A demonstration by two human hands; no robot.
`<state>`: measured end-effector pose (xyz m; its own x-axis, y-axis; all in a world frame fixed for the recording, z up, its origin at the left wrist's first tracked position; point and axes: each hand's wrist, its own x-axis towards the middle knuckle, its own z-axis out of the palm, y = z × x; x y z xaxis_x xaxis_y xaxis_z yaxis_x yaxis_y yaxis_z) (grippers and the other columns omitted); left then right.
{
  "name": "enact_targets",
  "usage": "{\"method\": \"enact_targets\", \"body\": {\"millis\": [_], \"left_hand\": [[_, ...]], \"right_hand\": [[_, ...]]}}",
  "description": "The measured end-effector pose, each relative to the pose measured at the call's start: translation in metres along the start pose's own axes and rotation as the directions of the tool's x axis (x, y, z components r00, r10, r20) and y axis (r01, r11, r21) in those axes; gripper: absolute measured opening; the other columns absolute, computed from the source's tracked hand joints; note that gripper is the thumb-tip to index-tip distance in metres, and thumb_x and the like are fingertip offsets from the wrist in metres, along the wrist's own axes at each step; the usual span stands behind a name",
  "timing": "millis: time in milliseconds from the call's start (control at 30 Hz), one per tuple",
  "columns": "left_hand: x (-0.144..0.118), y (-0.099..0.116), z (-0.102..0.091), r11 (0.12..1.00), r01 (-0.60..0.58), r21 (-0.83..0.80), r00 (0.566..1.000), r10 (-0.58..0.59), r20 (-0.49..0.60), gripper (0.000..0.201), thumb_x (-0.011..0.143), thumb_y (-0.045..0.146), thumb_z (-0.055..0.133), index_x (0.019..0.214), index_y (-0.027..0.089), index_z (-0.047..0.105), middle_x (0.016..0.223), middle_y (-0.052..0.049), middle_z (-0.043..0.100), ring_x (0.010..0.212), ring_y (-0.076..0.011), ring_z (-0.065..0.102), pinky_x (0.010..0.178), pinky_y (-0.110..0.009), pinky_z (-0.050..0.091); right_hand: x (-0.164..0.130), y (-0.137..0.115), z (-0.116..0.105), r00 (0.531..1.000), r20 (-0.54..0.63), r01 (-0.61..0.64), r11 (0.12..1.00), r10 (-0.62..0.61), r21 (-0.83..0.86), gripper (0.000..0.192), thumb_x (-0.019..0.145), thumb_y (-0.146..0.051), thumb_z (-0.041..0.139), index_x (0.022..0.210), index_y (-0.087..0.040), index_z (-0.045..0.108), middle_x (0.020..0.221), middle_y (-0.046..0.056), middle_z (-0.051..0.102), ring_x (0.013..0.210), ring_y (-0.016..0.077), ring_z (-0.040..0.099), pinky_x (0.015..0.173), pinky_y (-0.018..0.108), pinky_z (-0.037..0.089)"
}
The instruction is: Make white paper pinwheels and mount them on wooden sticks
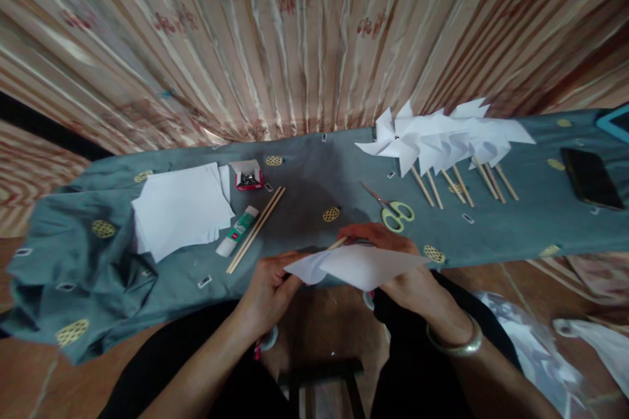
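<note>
Far left of the frame, the teal cloth (73, 242) bunches over the end of the worktop. Just right of that sits my stack of white paper squares (181, 213), then the glue stick (237, 230) lying beside two loose wooden sticks (256, 229) that slant up toward the small red box of pins (249, 177).

Lower centre now: my left hand (268, 288) is clenched on the left corner of the folded paper sheet (358, 265), thumb on top. The sheet spreads to the right, its long edge running nearly level across the frame, hanging just off the near edge of the worktop above my lap. My right hand (393, 255) is curled over the sheet's upper right side, fingers pinching a thin stick (338, 243) whose tip pokes out toward upper left. So the stick lies under the right-hand grip, pointing at my left hand, with the right hand nearer to it.

Just beyond my right hand lie the green-handled scissors (393, 209). Upper right, finished white pinwheels (442, 137) fan out in a row, and a dark phone (592, 178) rests at the far right.
</note>
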<state>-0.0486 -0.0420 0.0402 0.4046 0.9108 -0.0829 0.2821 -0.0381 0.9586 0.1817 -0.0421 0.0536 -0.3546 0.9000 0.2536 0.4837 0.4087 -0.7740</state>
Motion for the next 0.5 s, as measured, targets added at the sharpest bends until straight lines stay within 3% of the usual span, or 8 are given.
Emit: {"method": "enact_targets", "body": {"millis": [167,333,500], "left_hand": [[-0.0016,0.0028,-0.0031,1.000,0.003,0.024,1.000,-0.003,0.004,0.028,0.084,0.021,0.050,0.085,0.015,0.077,0.078,-0.007,0.072,0.070,-0.0182,0.065,0.065,-0.025,0.048],[-0.0027,0.0070,-0.0056,0.998,-0.013,0.063,1.000,0.011,0.025,0.030,0.082,0.018,0.049,0.091,0.017,0.077,0.077,-0.006,0.073,0.069,-0.0183,0.065,0.065,-0.025,0.047],[-0.0048,0.0044,-0.0046,0.995,-0.028,0.100,0.999,0.027,0.018,0.030,0.084,0.017,0.048,0.092,0.016,0.077,0.076,-0.005,0.071,0.069,-0.0169,0.064,0.064,-0.023,0.046]], "right_hand": [[-0.0022,0.0007,0.0045,0.999,-0.024,-0.042,0.999,0.042,-0.027,0.031,0.085,-0.014,0.055,0.113,-0.024,0.061,0.107,0.008,0.074,0.096,0.0243,0.070,0.085,0.038,0.056],[-0.0024,0.0072,0.0084,0.999,-0.006,0.047,0.999,-0.047,0.008,0.018,0.088,-0.021,0.059,0.105,-0.025,0.061,0.118,0.007,0.071,0.106,0.0241,0.067,0.095,0.042,0.050],[-0.0001,0.0060,0.0089,0.995,-0.008,0.098,0.995,-0.098,-0.001,0.016,0.093,-0.028,0.053,0.106,-0.025,0.062,0.120,0.007,0.069,0.108,0.0237,0.066,0.092,0.041,0.051]]}}
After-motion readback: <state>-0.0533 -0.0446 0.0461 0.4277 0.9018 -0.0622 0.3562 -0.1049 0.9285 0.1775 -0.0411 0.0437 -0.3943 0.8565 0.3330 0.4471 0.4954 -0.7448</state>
